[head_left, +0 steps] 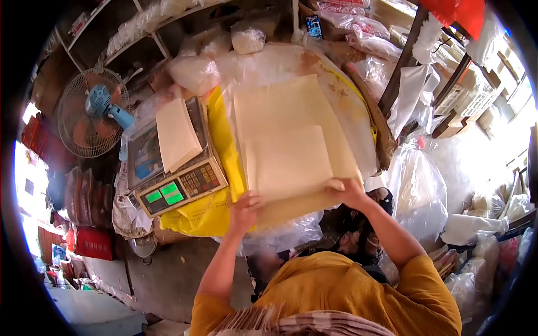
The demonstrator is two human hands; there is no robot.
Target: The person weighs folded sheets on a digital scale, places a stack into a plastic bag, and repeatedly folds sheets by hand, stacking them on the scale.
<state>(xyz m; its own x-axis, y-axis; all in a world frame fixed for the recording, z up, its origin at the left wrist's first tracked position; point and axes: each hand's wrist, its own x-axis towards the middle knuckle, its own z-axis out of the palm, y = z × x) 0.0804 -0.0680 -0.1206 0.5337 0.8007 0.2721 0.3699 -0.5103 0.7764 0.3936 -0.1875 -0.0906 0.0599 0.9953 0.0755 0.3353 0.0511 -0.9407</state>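
Observation:
A smaller cream sheet (288, 159) lies over a larger cream sheet (274, 95) on the table in front of me. Whether they are paper or thin plastic, I cannot tell. My left hand (245, 210) grips the near left corner of the smaller sheet, its fingers curled over the edge. At the near right corner, my right hand (348, 193) pinches the same sheet, thumb on top. Left of the sheets stands a digital scale (182, 187) with green displays, bearing a folded stack of pale sheets (178, 134).
Yellow plastic sacking (216, 215) lies under the scale's near side. A standing fan (93, 112) is at the left. Clear plastic bags (196, 73) line the table's far edge. A large clear bag (416, 179) stands to the right, and a phone-like object (314, 26) lies behind.

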